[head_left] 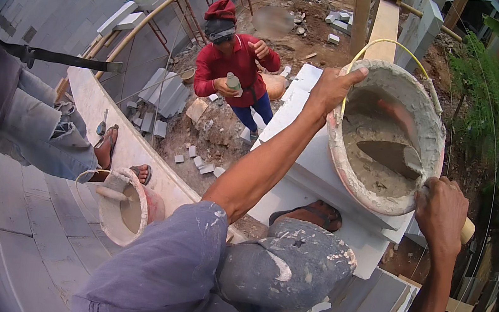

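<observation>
I am tipping the mortar bucket (385, 143) toward me with my left hand (334, 88), fingers curled over its near rim so the mouth is facing me and the grey mix is sliding within reach. My right hand (442, 212) is wrapped tight around the handle of the trowel (390, 155), whose blade is lying flat on the mortar inside the bucket. The bucket is resting on the top of the white block wall (299, 163), just above my bent knee (291, 264), so the wall is taking its weight while I am steadying it. A second bucket (127, 206) is sitting lower on the curved wall to my left, beside another person's sandalled feet (107, 147). Down on the ground, a person in a red shirt (236, 68) is standing among scattered blocks, holding a bottle.
</observation>
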Available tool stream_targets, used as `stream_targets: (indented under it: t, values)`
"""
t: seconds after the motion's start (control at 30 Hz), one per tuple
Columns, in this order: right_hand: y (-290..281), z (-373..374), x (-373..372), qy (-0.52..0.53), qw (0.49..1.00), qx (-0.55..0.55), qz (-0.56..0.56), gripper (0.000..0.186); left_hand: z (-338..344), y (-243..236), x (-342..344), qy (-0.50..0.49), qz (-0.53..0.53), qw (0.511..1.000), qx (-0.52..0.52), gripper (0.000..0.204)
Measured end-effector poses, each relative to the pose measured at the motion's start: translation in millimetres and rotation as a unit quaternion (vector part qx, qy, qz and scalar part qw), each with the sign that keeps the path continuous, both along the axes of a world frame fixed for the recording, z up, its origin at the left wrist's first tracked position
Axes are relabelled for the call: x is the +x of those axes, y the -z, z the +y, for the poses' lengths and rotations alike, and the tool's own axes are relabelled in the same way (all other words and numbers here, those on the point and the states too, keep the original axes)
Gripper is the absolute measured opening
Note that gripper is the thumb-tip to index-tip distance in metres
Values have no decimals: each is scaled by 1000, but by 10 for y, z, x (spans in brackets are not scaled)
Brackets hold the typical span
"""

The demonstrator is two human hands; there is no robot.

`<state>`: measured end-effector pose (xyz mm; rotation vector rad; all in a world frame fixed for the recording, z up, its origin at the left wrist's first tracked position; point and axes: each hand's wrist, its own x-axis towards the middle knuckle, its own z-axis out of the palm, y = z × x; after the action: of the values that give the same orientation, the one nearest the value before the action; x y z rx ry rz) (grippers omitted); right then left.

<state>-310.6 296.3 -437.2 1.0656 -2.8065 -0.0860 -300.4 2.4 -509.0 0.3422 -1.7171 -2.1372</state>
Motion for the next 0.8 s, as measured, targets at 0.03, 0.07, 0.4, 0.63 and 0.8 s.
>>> stream_targets:
  t: [0.03, 0.07, 0.4, 0.63, 0.8]
  values:
    - [-37, -108, -64, -22, 999, 16, 22, 14, -102, 103, 57, -5, 1, 1000, 19, 44]
    - [-35, -225, -100, -45, 997, 38, 40, 13, -156, 191, 132, -11, -1, 999, 45, 49]
    - [-170, -1090, 797, -295, 801, -331, -401, 26, 133, 1394, 1637, -292, -23, 900, -323, 35]
    - [1954, -2896, 1131, -178, 771, -251, -558, 61, 296, 1983, 4476, -138, -463, 790, -379, 18]
    - [2551, -3794, 1197, -244, 812, -352, -396, 111, 445, 1690, 5286, -384, -512, 580, -505, 28]
